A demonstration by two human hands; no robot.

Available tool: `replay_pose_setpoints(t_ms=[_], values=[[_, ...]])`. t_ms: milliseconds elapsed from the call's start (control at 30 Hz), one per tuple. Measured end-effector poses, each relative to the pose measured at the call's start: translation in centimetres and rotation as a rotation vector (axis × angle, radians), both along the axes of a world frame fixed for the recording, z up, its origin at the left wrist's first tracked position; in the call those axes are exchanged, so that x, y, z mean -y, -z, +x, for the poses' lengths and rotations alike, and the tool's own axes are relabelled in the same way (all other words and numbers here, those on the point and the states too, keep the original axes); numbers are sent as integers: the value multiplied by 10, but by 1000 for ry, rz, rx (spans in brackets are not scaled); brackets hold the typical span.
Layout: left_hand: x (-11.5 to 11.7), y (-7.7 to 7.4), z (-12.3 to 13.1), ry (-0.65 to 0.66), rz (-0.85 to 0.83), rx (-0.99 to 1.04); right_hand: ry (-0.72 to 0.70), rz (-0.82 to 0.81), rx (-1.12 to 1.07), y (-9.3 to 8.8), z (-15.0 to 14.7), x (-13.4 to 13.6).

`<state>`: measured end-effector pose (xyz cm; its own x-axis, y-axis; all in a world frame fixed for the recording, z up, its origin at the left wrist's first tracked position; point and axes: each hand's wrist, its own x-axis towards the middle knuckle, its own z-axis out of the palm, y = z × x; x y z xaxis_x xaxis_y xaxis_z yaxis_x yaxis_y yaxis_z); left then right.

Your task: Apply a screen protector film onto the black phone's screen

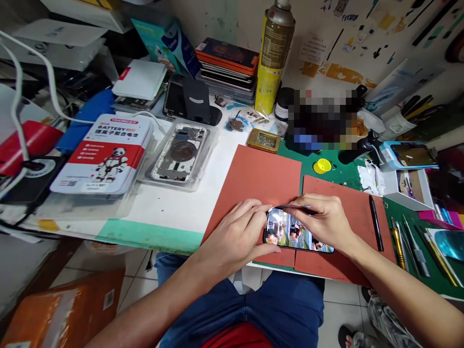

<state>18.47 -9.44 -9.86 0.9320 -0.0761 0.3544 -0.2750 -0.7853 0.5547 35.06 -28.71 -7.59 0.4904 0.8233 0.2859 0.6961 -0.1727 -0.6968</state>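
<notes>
A smartphone [290, 232] with a lit, colourful screen lies on a red-brown mat [261, 174] at the table's front edge. My left hand [235, 237] grips its left end, thumb below and fingers curled over the top corner. My right hand [322, 217] rests over the phone's upper edge and pinches a thin metal tool [295, 207] that lies along that edge. A second red-brown mat [358, 208] lies under the phone's right half.
A black pen [375, 222] lies on the right mat, with several hand tools [413, 246] beyond it. At the back stand a yellow spray can [271, 58], a phone frame in a clear tray [179, 154], a battery box [105, 154] and stacked phone boxes [228, 67].
</notes>
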Motion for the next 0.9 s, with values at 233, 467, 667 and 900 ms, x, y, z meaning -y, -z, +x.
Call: replay_pose_setpoints(t_ms=[233,467,667,900], values=[[0,-3,0,23,30,10,-3,67,52,2,-4,-6],[0,-1,1,-5,-32,-66,-16,6,83,5,-1,-4],[5,-5,10,-24,-74,-144,-46,-8,103,3,2,-5],[10,2,10,-84,-187,-169,-124,-9,205,5,6,-3]])
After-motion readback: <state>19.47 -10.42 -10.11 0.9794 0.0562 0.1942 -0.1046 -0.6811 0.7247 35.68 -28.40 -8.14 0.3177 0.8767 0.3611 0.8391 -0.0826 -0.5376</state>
